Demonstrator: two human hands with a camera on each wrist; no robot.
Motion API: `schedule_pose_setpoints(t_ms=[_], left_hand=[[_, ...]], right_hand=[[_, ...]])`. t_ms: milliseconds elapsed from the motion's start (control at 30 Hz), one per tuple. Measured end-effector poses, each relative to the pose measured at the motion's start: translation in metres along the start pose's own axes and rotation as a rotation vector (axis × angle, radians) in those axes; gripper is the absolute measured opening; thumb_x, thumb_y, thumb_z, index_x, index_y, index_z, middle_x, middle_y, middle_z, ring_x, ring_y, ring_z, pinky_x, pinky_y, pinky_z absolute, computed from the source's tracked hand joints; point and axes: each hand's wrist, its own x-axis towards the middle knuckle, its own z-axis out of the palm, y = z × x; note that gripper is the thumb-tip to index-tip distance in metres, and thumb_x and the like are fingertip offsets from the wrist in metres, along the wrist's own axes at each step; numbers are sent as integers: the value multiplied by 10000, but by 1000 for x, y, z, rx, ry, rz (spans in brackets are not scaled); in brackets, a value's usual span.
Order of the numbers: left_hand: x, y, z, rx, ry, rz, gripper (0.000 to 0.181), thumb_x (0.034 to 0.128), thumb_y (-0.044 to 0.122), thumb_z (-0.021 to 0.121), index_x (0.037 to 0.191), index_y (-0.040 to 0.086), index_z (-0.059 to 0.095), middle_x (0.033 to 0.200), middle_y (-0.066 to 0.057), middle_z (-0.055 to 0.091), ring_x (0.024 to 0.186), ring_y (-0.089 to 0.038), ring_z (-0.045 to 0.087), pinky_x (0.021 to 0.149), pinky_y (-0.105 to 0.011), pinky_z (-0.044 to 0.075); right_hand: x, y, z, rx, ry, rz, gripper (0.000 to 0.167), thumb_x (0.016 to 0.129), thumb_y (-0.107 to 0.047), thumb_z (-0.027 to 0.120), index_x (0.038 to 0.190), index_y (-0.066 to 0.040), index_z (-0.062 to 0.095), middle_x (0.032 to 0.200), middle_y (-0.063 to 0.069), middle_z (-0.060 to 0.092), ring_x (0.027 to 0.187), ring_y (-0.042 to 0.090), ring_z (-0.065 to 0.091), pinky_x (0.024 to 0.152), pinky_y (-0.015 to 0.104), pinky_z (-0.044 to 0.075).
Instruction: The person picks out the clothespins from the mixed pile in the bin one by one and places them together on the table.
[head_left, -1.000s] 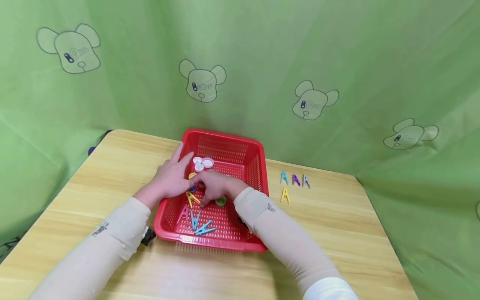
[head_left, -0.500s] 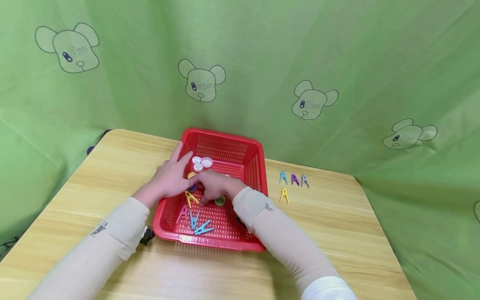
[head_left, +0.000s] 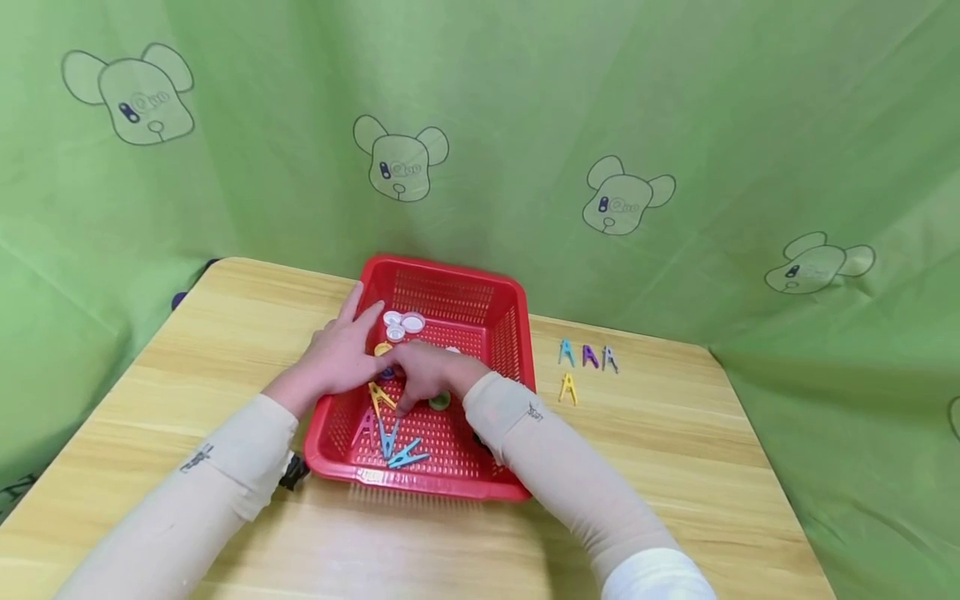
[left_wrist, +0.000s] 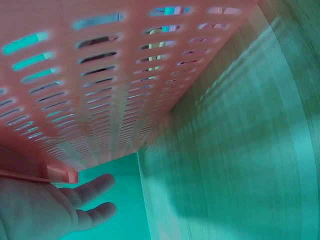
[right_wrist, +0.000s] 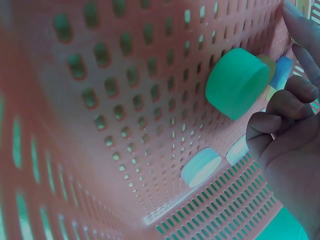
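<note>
Head view: red perforated basket (head_left: 416,481) sits on the wood-grain counter (head_left: 675,450), green curtain (head_left: 510,75) behind. Left hand (head_left: 343,354) rests on the basket's left rim, grip spread; left wrist view has two fingers extended past the rim, outside the wall. Right hand (head_left: 431,369) is down inside the basket toward its left side, one digit pointing down beside the yellow clip (head_left: 382,396) and the upright-V blue clip (head_left: 387,447). Right wrist view: some fingers curled toward the palm, others run to the picture's edge, so can't tell if that grip is pinching anything. Pink clip (head_left: 366,423) is near the left wall, second blue clip (head_left: 407,454) at the near end. Three white caps (head_left: 412,322) bunched far left; yellow cap (head_left: 382,349) and blue cap (head_left: 386,374) partly covered by the hands; green cap (head_left: 439,402) right of the right hand. Counter, right of basket: light-blue clip (head_left: 566,351), purple clip (head_left: 590,357), grey clip (head_left: 609,358) in a row, outer yellow clip (head_left: 567,386) nearer the person.
</note>
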Motion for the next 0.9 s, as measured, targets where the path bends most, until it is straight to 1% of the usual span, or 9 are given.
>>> schedule_pose_setpoints(t_ms=[67, 133, 233, 300, 467, 533, 667, 833, 900], left_hand=[[1, 1, -1, 1, -3, -2, 868, 917, 355, 687, 1600, 93, 221, 1652, -82, -162, 1291, -545, 395, 929, -672, 462], [1, 2, -1, 11, -4, 1, 864, 920, 360, 682, 1598, 87, 223, 1652, -86, -162, 1290, -547, 398, 952, -683, 437], [2, 2, -2, 16, -3, 10, 858, 920, 364, 678, 1595, 78, 232, 1652, -99, -152, 1280, -551, 410, 969, -694, 413], [2, 2, -2, 21, 2, 23, 853, 920, 366, 673, 1591, 67, 239, 1653, -117, -136, 1273, -558, 415, 984, -706, 386], [2, 0, -4, 35, 10, 46, 849, 892, 272, 680, 1582, 37, 245, 1650, -145, -120, 1267, -567, 421, 1012, -721, 334], [1, 0, -4, 32, 5, 45, 852, 882, 229, 683, 1582, 30, 239, 1649, -146, -127, 1272, -565, 418, 1008, -721, 343], [-1, 1, -4, 29, -1, 46, 844, 886, 195, 680, 1581, 25, 232, 1646, -154, -134, 1271, -567, 419, 994, -729, 358], [-2, 0, -4, 38, 0, 52, 832, 890, 195, 669, 1579, 18, 237, 1645, -166, -122, 1254, -564, 439, 986, -731, 363], [-2, 0, -3, 34, 1, 55, 833, 884, 192, 666, 1578, 18, 239, 1646, -165, -119, 1237, -556, 460, 964, -713, 405]], right_hand=[[0, 1, -1, -17, 7, -4, 557, 705, -285, 929, 1209, -212, 702, 944, -74, 640, 860, 111, 565, 766, 237, 476], [0, 1, -2, -13, 7, -3, 571, 707, -296, 926, 1224, -212, 700, 951, -75, 640, 860, 113, 566, 759, 233, 476], [-2, 1, -4, 0, 4, -8, 561, 711, -283, 924, 1221, -206, 703, 932, -35, 642, 822, 132, 552, 707, 246, 462], [-3, 0, -6, 24, 3, -4, 555, 721, -262, 918, 1229, -202, 702, 962, -42, 651, 844, 135, 562, 724, 248, 476], [-5, 0, -10, 62, 13, -5, 536, 732, -211, 912, 1223, -201, 698, 1033, -53, 655, 928, 148, 575, 809, 246, 500], [-6, -1, -12, 74, 20, -2, 544, 732, -208, 912, 1228, -197, 691, 1059, -50, 653, 950, 149, 575, 838, 244, 506], [-8, -1, -15, 83, 42, 14, 556, 735, -201, 909, 1240, -187, 677, 1096, -18, 646, 968, 163, 568, 830, 251, 514], [-12, -2, -19, 97, 62, 34, 531, 744, -175, 901, 1227, -205, 684, 1135, 30, 628, 985, 198, 571, 767, 253, 546], [-13, -1, -21, 105, 67, 44, 527, 745, -162, 898, 1224, -214, 686, 1143, 38, 618, 976, 202, 575, 738, 255, 560]])
